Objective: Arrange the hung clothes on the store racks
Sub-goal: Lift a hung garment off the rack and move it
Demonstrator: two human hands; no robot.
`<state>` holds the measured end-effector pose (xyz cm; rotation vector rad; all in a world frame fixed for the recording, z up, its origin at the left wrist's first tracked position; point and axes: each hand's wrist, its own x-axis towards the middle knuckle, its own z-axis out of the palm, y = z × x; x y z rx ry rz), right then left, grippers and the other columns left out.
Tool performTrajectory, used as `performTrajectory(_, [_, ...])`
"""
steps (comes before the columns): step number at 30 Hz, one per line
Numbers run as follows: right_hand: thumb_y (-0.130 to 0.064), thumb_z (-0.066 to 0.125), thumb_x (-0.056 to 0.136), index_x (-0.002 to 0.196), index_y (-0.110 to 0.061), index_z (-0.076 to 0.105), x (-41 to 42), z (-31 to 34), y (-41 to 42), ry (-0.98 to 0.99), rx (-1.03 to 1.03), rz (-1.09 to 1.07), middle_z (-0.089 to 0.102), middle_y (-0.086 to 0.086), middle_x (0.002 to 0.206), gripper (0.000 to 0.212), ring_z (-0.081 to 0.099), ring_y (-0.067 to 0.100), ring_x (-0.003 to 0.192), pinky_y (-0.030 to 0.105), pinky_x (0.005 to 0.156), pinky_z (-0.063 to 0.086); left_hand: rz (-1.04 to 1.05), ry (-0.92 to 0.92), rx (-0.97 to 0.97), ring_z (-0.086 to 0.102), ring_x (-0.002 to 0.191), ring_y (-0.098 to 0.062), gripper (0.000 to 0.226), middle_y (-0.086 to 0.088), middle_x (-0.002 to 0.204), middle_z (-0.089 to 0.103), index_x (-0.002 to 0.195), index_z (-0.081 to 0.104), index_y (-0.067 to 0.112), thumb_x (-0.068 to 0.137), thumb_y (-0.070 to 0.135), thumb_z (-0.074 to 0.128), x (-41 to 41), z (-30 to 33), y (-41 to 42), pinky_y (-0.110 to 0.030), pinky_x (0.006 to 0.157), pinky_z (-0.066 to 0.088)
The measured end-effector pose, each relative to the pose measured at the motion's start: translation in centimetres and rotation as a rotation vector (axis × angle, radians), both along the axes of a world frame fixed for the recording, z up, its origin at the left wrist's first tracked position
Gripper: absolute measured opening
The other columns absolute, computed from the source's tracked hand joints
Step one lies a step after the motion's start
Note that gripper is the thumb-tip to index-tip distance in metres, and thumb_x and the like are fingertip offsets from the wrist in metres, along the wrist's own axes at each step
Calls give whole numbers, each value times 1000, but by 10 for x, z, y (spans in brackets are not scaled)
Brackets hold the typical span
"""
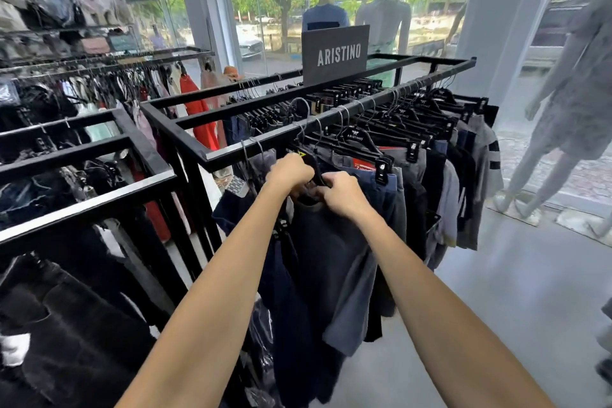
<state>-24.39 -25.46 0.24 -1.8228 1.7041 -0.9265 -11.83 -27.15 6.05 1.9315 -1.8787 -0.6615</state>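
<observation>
Head view: left hand [288,170] and right hand [341,192] both at collar of dark navy shirt [318,242], fingers curled round its black hanger [316,175], below front rail of black rack [265,139]. Right-side garments hung evenly; left cluster bunched, still unsorted.

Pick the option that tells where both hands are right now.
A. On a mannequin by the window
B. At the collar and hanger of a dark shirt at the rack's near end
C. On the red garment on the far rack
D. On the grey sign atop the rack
B: the left hand and right hand meet at the hanger and neckline of the dark shirt, just below the near corner of the black rack.
</observation>
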Motion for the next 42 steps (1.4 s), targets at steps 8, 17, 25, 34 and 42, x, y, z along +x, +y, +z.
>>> performTrajectory(8, [-27,79,80,98,-13,78,-138,15,37,-175,78,159,73,18,109,23,60,10,95,40,95,51,-104,504,66,64,53,-22,18,-9,67,71,71,66,3,83,10,54,-104,-11,4,-28,53,52])
performTrajectory(17, [-47,66,90,85,-11,78,-290,23,104,-98,70,-331,76,4,84,38,67,15,83,29,78,48,-380,516,87,72,58,-23,33,-5,61,72,74,71,8,73,37,55,-273,-14,47,-44,72,61])
performTrajectory(25, [-36,68,91,76,-15,79,-380,31,172,-114,92,-502,73,2,72,29,55,2,62,23,62,41,-525,489,115,71,54,-18,39,3,60,72,80,67,17,77,54,55,-379,-15,99,-41,81,59])
performTrajectory(34, [-18,58,99,107,3,71,-360,32,181,-398,201,-328,71,16,84,26,65,14,70,24,60,53,-546,337,139,67,97,-34,77,-12,101,72,102,66,10,60,71,43,-386,-28,88,-49,91,52])
performTrajectory(42, [-35,73,87,119,-23,70,-325,51,154,-239,-245,-623,71,-9,109,34,65,8,108,28,97,52,-560,383,34,71,76,-30,45,-15,79,72,89,67,3,86,40,43,-325,-3,67,-38,70,60])
